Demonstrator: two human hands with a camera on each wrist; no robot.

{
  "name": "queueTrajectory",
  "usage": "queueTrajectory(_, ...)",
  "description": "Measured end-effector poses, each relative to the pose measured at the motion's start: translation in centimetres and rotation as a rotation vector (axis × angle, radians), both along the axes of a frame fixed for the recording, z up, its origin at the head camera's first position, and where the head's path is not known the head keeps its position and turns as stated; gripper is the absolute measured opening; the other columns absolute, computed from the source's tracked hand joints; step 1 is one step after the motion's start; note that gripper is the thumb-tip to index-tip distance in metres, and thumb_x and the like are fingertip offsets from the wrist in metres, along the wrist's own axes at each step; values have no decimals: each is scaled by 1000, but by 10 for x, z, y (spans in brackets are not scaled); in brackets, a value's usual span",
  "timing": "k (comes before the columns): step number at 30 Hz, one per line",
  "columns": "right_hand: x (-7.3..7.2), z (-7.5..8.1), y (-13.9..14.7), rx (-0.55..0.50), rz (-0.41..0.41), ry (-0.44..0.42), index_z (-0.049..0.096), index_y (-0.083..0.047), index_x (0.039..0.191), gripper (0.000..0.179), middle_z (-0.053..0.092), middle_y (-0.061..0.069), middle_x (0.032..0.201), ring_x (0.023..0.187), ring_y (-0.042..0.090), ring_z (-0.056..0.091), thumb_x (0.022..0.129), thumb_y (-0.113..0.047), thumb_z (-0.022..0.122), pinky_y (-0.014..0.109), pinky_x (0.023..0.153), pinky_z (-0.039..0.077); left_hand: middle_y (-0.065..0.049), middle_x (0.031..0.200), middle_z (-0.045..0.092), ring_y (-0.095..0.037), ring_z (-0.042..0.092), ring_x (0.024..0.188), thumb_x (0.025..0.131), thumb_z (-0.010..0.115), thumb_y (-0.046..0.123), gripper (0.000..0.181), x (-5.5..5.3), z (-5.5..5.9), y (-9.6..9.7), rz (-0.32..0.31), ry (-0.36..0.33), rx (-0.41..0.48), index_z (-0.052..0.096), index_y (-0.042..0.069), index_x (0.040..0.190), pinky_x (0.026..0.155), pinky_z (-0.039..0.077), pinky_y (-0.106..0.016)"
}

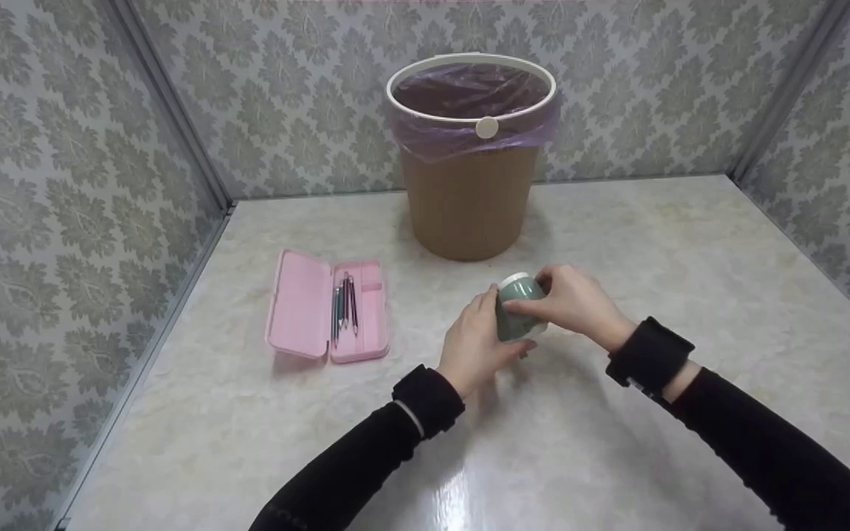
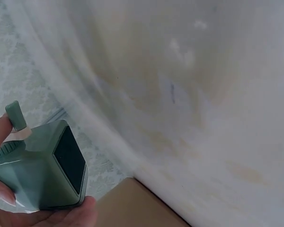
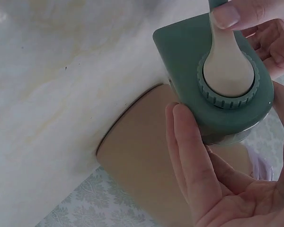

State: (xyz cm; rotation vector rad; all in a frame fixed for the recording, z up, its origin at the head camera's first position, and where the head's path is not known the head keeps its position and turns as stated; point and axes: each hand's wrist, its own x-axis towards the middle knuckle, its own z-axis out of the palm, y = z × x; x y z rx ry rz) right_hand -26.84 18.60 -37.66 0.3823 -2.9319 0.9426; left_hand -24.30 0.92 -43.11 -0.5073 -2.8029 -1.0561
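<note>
Both hands are on a green hand-crank pencil sharpener (image 1: 522, 295), tilted in front of the bin. My left hand (image 1: 475, 335) holds it from the left, fingers along its side and thumb below. From the right, my right hand (image 1: 576, 302) grips it with the thumb across the front. The right wrist view shows the cream crank (image 3: 227, 71) over a ribbed green dial, with a thumb (image 3: 226, 16) pressed on the crank's end. A dark panel (image 2: 70, 158) shows on one face of the body in the left wrist view.
An open pink pencil case (image 1: 298, 306) lies to the left, several pencils (image 1: 346, 306) in its tray. Behind the hands stands a tall brown bin (image 1: 469, 199) lined with a purple bag (image 1: 436, 136). Patterned walls enclose the pale marbled table (image 1: 248, 442).
</note>
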Motion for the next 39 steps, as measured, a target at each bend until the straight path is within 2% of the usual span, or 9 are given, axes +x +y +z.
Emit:
queueTrajectory(6, -2, 0, -4, 18, 1, 35, 71, -1, 98, 51, 75, 12, 85, 68, 16, 62, 81, -48, 83, 26, 62, 47, -14, 144, 60, -27, 61, 130, 85, 83, 40, 90, -2, 1, -1, 26, 7, -4, 39, 1, 155, 110, 51, -42)
queueTrajectory(10, -2, 0, -4, 9, -4, 18, 72, -2, 98, 53, 77, 12, 88, 70, 16, 63, 81, -51, 82, 26, 63, 46, -13, 139, 63, -27, 63, 126, 83, 85, 39, 87, -5, 1, -4, 21, 25, 7, 45, 3, 151, 107, 52, -42)
queueTrajectory(14, -2, 1, -1, -28, -2, -18, 73, -3, 102, 54, 78, 14, 98, 77, 19, 66, 82, -53, 81, 27, 66, 48, -13, 137, 64, -28, 65, 124, 81, 87, 38, 85, -8, 1, -9, -9, 38, 42, 48, 3, 148, 106, 53, -42)
queueTrajectory(18, -2, 1, 3, -73, 43, -49, 75, -5, 108, 49, 78, 14, 106, 89, 24, 71, 85, -48, 79, 29, 73, 53, -14, 140, 63, -29, 63, 127, 80, 88, 36, 84, -13, -1, -17, -63, 15, 114, 50, 2, 146, 109, 51, -43)
queueTrajectory(23, -3, 1, 11, -126, 175, -104, 74, -5, 119, 43, 77, 15, 111, 97, 29, 76, 90, -37, 77, 34, 82, 60, -10, 137, 67, -24, 64, 124, 78, 89, 31, 79, -23, -2, -29, -151, -67, 201, 54, 5, 143, 110, 50, -42)
queueTrajectory(29, -4, -3, 24, -188, 338, -133, 65, 3, 132, 51, 71, 22, 126, 109, 36, 73, 90, -22, 79, 29, 87, 62, -10, 137, 67, -24, 62, 129, 76, 91, 27, 79, -34, -1, -43, -249, -205, 298, 55, 6, 144, 116, 46, -44)
queueTrajectory(31, -3, -3, 28, -209, 370, -138, 62, 4, 134, 54, 69, 24, 129, 113, 39, 71, 88, -17, 81, 35, 94, 61, -10, 138, 66, -24, 63, 130, 76, 91, 27, 80, -37, 0, -47, -275, -249, 323, 55, 5, 144, 116, 47, -43)
queueTrajectory(35, -2, -4, 35, -160, 402, -56, 64, 4, 132, 52, 69, 24, 128, 114, 40, 69, 86, -12, 82, 48, 102, 55, -11, 133, 68, -24, 66, 124, 77, 90, 27, 79, -41, 3, -55, -319, -321, 330, 55, 4, 144, 113, 49, -44)
queueTrajectory(39, 0, -5, 41, -18, 422, 157, 61, 3, 135, 56, 67, 22, 130, 120, 39, 65, 84, -5, 82, 53, 104, 53, -10, 128, 70, -21, 67, 119, 80, 88, 23, 71, -46, 6, -62, -387, -383, 341, 57, 7, 141, 112, 50, -43)
